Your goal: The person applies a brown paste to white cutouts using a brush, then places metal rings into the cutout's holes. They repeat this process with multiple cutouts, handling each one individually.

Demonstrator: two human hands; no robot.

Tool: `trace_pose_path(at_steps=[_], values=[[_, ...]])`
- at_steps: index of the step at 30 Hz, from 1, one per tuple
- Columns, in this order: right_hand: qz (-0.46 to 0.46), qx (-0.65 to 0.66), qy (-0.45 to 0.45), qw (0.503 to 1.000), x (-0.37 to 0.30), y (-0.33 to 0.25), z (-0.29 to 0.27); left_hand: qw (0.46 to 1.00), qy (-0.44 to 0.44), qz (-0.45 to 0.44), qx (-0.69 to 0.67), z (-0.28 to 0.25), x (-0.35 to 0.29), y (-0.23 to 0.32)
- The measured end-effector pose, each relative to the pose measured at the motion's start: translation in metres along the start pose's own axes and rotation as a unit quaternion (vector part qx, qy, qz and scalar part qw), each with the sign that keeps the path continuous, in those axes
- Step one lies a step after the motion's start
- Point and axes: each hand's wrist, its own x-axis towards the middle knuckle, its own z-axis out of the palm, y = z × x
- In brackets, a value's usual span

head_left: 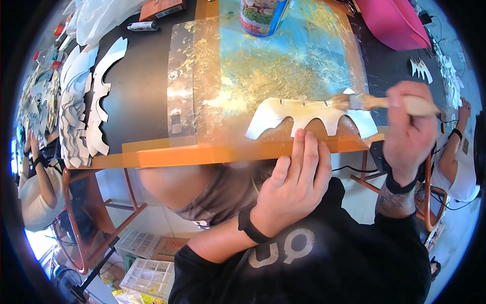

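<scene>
A white cut-out shape with scalloped edges and small slits along its far side lies flat on a clear plastic sheet near the front edge of the bench. Its surface reads as mostly white; only at its right end, where the bristles meet it, does any golden tint show, so by the look of it the coating has just begun and most of the piece is left to cover.

The left hand presses the near edge of the cut-out down with extended fingertips, holding it flat rather than gripping it. The right hand is closed around the wooden handle of a paintbrush, whose bristles rest on the right end of the shape.

The plastic sheet is thickly smeared with gold paint around and beyond the piece. At the far edge of the sheet stands a printed can.

To the far left on the bench lies a stack of similar white cut-outs, apparently unpainted. A pink sheet lies at the far right, with a few small cut pieces near it. Other people sit at the left and right rims of the view.
</scene>
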Motion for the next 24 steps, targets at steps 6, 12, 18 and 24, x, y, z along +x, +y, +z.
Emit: trace_pose_path(at_steps=[6,12,18,24], values=[[-0.093,0.111,-0.056,0.988,-0.005,-0.017,0.026,1.0,0.001,0.002,0.004,0.002,0.001,0.0],[-0.028,-0.019,-0.016,0.999,-0.003,0.006,-0.005,1.0,-0.005,-0.002,-0.004,0.0,0.002,0.001],[-0.088,0.113,-0.041,0.989,0.002,-0.024,0.021,1.0,0.008,-0.014,-0.003,0.001,0.006,0.004],[0.074,-0.017,-0.048,0.996,-0.003,0.011,-0.015,1.0,-0.01,-0.015,-0.006,0.0,0.007,0.006]])
